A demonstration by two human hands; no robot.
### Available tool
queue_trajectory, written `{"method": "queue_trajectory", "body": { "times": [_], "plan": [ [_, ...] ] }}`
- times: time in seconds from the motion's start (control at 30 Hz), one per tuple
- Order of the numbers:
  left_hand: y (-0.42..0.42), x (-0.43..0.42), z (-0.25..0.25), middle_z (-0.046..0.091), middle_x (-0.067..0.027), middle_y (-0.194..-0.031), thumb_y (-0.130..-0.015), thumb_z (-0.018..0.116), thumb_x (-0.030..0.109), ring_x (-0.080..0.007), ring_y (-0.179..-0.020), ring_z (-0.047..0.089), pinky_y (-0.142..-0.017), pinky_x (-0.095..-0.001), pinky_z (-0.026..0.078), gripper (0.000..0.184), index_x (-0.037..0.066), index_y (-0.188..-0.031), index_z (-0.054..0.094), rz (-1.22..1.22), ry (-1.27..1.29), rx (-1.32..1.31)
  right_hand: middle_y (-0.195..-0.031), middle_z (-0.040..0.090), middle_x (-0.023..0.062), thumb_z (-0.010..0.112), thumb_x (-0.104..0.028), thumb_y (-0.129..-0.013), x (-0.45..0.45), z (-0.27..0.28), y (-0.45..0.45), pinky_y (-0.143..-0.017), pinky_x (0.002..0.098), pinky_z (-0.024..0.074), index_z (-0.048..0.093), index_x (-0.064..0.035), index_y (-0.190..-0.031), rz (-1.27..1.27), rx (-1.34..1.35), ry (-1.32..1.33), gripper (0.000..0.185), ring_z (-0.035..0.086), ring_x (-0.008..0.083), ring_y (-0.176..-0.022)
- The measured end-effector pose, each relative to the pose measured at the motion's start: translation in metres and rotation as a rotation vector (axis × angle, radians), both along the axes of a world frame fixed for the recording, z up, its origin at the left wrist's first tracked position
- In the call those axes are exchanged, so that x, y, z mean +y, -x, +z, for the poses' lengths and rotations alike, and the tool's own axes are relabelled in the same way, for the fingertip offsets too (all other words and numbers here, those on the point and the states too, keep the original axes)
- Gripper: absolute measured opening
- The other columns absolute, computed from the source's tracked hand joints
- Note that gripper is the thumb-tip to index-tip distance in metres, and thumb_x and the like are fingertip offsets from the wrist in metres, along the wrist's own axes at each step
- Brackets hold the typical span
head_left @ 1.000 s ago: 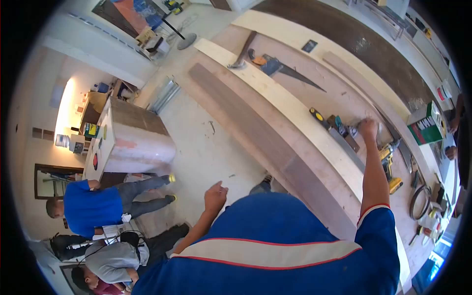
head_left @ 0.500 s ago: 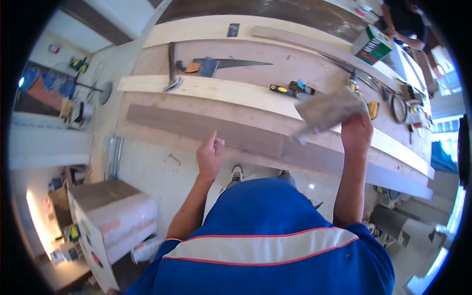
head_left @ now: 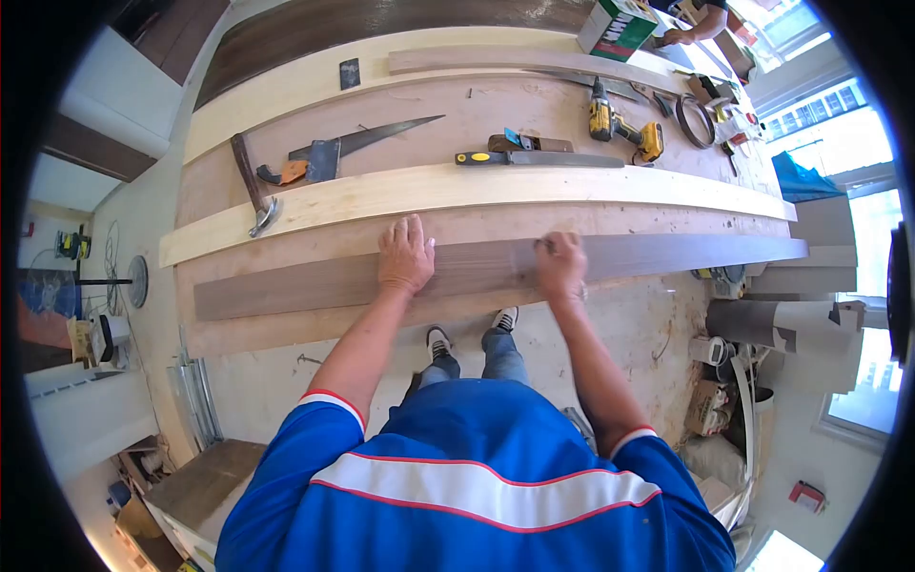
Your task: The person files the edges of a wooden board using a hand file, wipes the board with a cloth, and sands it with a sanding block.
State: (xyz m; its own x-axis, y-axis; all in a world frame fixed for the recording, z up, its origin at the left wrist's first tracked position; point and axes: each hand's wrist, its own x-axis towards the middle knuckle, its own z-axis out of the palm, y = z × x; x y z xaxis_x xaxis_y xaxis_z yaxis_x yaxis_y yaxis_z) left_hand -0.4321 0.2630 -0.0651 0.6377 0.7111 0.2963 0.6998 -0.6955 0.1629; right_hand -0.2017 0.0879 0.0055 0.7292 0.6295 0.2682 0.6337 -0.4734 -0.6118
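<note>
The long brown board (head_left: 457,272) lies lengthwise along the near side of the worktop (head_left: 515,107), in front of the person. The left hand (head_left: 407,259) rests palm down on it, its fingers extended and close together, reaching past the board's far edge. Farther right, the right hand (head_left: 564,265) is over the same board, blurred, with its fingers curled in; whether they grip anything, I cannot tell.

Just beyond the brown board, a pale board (head_left: 334,205) runs roughly parallel to it. The head of a hammer (head_left: 249,177) rests on this pale board toward the left, near a handsaw (head_left: 391,132) with an orange handle. A file (head_left: 562,160) with a yellow and black handle lies along the pale board's far edge, a hand plane (head_left: 541,144) just behind it. To the right of these is a yellow and black drill (head_left: 601,118). At the far side stands a green and white tin (head_left: 620,30), with another person's hand (head_left: 678,37) near it.
</note>
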Motion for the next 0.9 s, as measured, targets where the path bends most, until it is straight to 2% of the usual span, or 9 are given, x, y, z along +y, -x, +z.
{"method": "queue_trajectory", "body": {
  "times": [0.13, 0.17, 0.43, 0.53, 0.6, 0.63, 0.67, 0.73, 0.9],
  "plan": [
    [0.000, -0.004, 0.010, 0.055, -0.0230, -0.138, -0.095, 0.061, 0.034, -0.0407, -0.125, 0.051, -0.106, -0.0534, 0.041, 0.059, -0.001, -0.141, 0.051, -0.013, 0.145, 0.066, -0.090, 0.065, 0.0146, 0.064, -0.016, -0.085, 0.014, -0.109, 0.018, -0.070, 0.0494, 0.0536, 0.068, -0.0104, -0.083, 0.324, -0.364, 0.310, 0.008, 0.065, 0.0375, -0.084],
    [-0.002, -0.003, 0.011, 0.054, -0.0232, -0.138, -0.095, 0.060, 0.034, -0.0413, -0.125, 0.051, -0.107, -0.0540, 0.040, 0.059, -0.002, -0.141, 0.050, 0.010, 0.148, 0.071, -0.092, 0.065, 0.0155, 0.060, -0.015, -0.086, 0.012, -0.088, 0.031, -0.073, 0.0492, 0.0531, 0.067, -0.0104, -0.081, 0.270, -0.194, 0.288, 0.010, 0.064, 0.0360, -0.086],
    [-0.004, 0.003, 0.016, 0.055, -0.0229, -0.131, -0.093, 0.064, 0.032, -0.0410, -0.121, 0.052, -0.106, -0.0548, 0.041, 0.055, -0.001, -0.135, 0.052, -0.035, 0.091, 0.005, -0.097, 0.057, 0.0133, 0.062, -0.010, -0.082, -0.021, -0.043, 0.040, -0.078, 0.0477, 0.0496, 0.067, -0.0095, -0.099, 0.441, -0.142, 0.115, 0.018, 0.057, 0.0347, -0.088],
    [-0.007, 0.001, 0.017, 0.055, -0.0225, -0.131, -0.092, 0.064, 0.033, -0.0406, -0.120, 0.052, -0.104, -0.0542, 0.042, 0.055, -0.001, -0.135, 0.053, -0.032, 0.103, 0.032, -0.090, 0.064, 0.0144, 0.061, -0.009, -0.081, -0.012, -0.066, 0.020, -0.081, 0.0478, 0.0522, 0.070, -0.0111, -0.088, 0.484, -0.134, -0.068, 0.012, 0.063, 0.0356, -0.087],
    [-0.005, 0.004, 0.017, 0.055, -0.0219, -0.131, -0.092, 0.063, 0.033, -0.0404, -0.120, 0.052, -0.104, -0.0539, 0.042, 0.055, -0.001, -0.135, 0.054, -0.026, 0.120, 0.049, -0.087, 0.066, 0.0133, 0.060, -0.012, -0.080, 0.001, -0.086, 0.003, -0.077, 0.0483, 0.0534, 0.070, -0.0102, -0.082, 0.519, -0.304, 0.047, 0.010, 0.064, 0.0333, -0.087],
    [-0.005, 0.003, 0.012, 0.055, -0.0216, -0.132, -0.092, 0.063, 0.033, -0.0402, -0.120, 0.052, -0.104, -0.0540, 0.042, 0.055, -0.001, -0.134, 0.054, -0.020, 0.131, 0.039, -0.086, 0.065, 0.0132, 0.060, -0.010, -0.080, 0.010, -0.080, 0.004, -0.078, 0.0465, 0.0530, 0.067, -0.0098, -0.080, 0.460, -0.185, 0.315, 0.007, 0.063, 0.0337, -0.085],
    [-0.005, 0.003, 0.012, 0.055, -0.0210, -0.131, -0.092, 0.063, 0.033, -0.0399, -0.120, 0.052, -0.103, -0.0537, 0.042, 0.055, -0.001, -0.134, 0.054, -0.022, 0.149, 0.048, -0.088, 0.064, 0.0139, 0.060, -0.011, -0.084, 0.021, -0.070, 0.000, -0.077, 0.0466, 0.0527, 0.064, -0.0091, -0.082, 0.484, -0.292, 0.291, 0.006, 0.063, 0.0345, -0.085],
    [-0.004, 0.005, 0.014, 0.055, -0.0201, -0.131, -0.091, 0.063, 0.033, -0.0394, -0.119, 0.052, -0.102, -0.0532, 0.042, 0.055, 0.000, -0.134, 0.054, -0.019, 0.155, 0.041, -0.095, 0.062, 0.0157, 0.065, -0.010, -0.090, 0.038, -0.048, 0.004, -0.078, 0.0483, 0.0522, 0.062, -0.0056, -0.090, 0.278, -0.076, 0.085, 0.005, 0.061, 0.0364, -0.092],
    [-0.005, 0.007, 0.014, 0.056, -0.0212, -0.130, -0.090, 0.062, 0.029, -0.0402, -0.113, 0.054, -0.098, -0.0523, 0.044, 0.052, 0.000, -0.133, 0.056, -0.029, 0.137, 0.017, -0.096, 0.058, 0.0150, 0.066, -0.007, -0.088, 0.003, -0.040, 0.023, -0.079, 0.0480, 0.0513, 0.062, -0.0056, -0.093, 0.380, -0.107, 0.114, 0.006, 0.060, 0.0368, -0.091]
  ]
}}
